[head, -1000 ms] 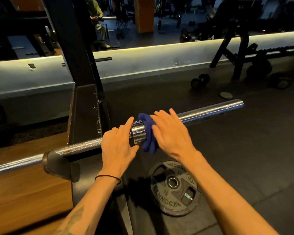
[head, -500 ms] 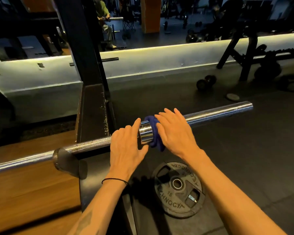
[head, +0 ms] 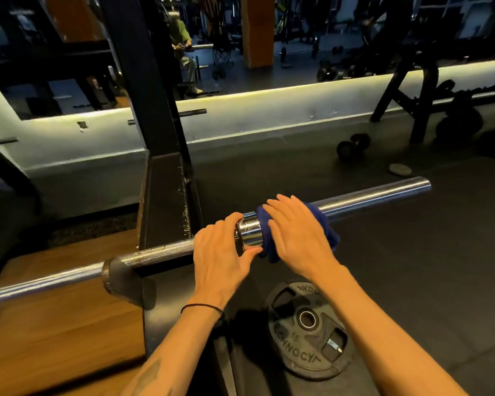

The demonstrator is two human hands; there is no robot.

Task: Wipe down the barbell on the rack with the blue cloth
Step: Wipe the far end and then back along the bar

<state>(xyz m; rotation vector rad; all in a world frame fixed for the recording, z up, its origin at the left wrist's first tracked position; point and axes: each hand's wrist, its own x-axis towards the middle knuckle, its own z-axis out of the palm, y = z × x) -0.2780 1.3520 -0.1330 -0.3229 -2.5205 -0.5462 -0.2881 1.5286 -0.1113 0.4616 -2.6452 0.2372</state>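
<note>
Barbell (head: 166,251) sits across the rack (head: 166,207), resting in the hook (head: 120,277) to the left of both hands; its bare sleeve end runs out to the right, past the right hand.

Left hand (head: 216,262): grip is wrapped round the bar right at the collar (head: 247,228), fingers curled over the top, thumb underneath touching the collar's lower edge. Black band (head: 203,307) on that wrist.

Right hand (head: 296,234): just right of the left grip, only a short shiny stretch of collar between them. Fingers fairly straight and together, palm pressing the blue cloth (head: 269,238) down on the sleeve. Cloth is bunched around the bar under this hand; folds show on the left by the fingertips, hang below the bar, and stick out on the right behind the wrist. Cannot tell if the thumb hooks under the cloth, it's hidden.

Below the right forearm: a weight plate (head: 307,330) flat on the dark floor (head: 412,281), directly under the grip zone. Wooden platform (head: 55,324) lies below the bar left of the left hand.

Beyond the bar, far side from the hands: a dumbbell (head: 353,144) and a small disc (head: 400,169) on the floor near the lit wall base.
</note>
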